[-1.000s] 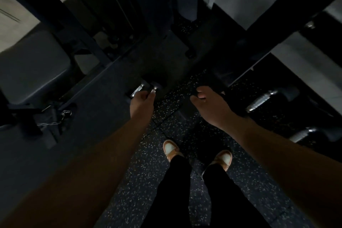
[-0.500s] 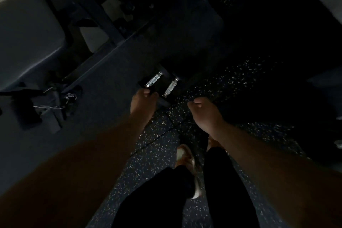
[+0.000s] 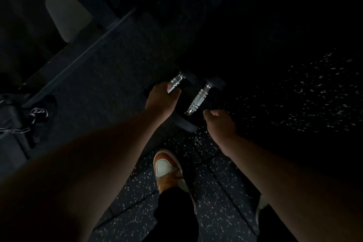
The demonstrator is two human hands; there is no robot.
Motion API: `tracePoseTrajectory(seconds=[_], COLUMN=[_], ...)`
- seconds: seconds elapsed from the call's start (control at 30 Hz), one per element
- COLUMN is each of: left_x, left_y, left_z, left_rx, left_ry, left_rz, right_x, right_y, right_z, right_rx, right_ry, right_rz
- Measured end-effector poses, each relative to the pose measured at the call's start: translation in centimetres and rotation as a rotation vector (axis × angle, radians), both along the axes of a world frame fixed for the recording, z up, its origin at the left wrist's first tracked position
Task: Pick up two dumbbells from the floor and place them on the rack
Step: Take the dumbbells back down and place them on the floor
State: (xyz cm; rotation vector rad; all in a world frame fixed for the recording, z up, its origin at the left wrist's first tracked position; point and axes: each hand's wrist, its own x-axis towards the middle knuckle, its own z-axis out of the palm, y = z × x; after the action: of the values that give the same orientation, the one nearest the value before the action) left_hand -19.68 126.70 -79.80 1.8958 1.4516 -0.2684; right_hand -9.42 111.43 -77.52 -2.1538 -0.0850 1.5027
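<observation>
Two black dumbbells with chrome handles lie side by side on the dark speckled floor. My left hand point(image 3: 161, 100) has its fingers curled over the near part of the left dumbbell's handle point(image 3: 175, 81). The right dumbbell point(image 3: 198, 98) lies bare, its near head point(image 3: 186, 124) resting on the floor. My right hand point(image 3: 220, 122) hovers just right of that near head with its fingers loosely curled and nothing in them. The rack is out of view. The scene is very dark.
A pale bench pad point(image 3: 66, 15) and a diagonal machine frame bar point(image 3: 78, 59) run along the left. A chain and strap point(image 3: 37, 114) lie at the far left. My orange-and-white shoe point(image 3: 167, 169) stands just behind the dumbbells.
The view has tipped down and come closer to the dumbbells. My left hand has reached onto the left handle and closed over it. My right hand has moved up beside the right dumbbell.
</observation>
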Motion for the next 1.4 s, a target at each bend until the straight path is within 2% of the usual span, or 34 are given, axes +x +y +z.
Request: tracePoseTrajectory(seconds=[0.17, 0.3, 0.53, 0.63, 0.83, 0.97, 1.07, 1.23, 1.4], left_x=[-1.6, -0.7, 0.7, 0.3, 0.7, 0.8, 0.4, -1.0, -2.3], left_y=[3.0, 4.7, 6.5, 6.5, 6.2, 5.1, 3.3, -0.6, -4.5], left_z=[-6.7, -10.7, -14.7, -15.0, -14.3, -13.7, -12.7, -9.3, -3.7], left_rx=[-0.023, -0.052, -0.138, -0.099, -0.141, -0.153, -0.188, -0.236, -0.246], left_ry=[0.042, 0.069, 0.096, 0.07, 0.06, 0.058, 0.031, -0.023, -0.026], left_rz=[-0.138, -0.143, -0.219, -0.233, -0.206, -0.118, -0.053, 0.154, 0.281], right_x=[-1.5, -2.0, -2.4, -3.0, -3.1, -2.8, -2.5, -2.4, -1.8], right_y=[2.9, 4.8, 7.6, 7.6, 7.6, 7.5, 6.9, 2.5, -3.3], right_z=[-7.5, -11.8, -16.0, -16.7, -17.0, -17.0, -16.2, -12.1, -4.6], right_rx=[-0.03, -0.025, 0.064, 0.091, 0.108, 0.103, 0.032, -0.029, 0.019], right_ry=[0.007, 0.025, 0.144, 0.134, 0.137, 0.154, 0.163, 0.143, 0.15], right_rz=[-0.121, -0.324, -0.71, -0.746, -0.787, -0.799, -0.833, -0.826, -0.719])
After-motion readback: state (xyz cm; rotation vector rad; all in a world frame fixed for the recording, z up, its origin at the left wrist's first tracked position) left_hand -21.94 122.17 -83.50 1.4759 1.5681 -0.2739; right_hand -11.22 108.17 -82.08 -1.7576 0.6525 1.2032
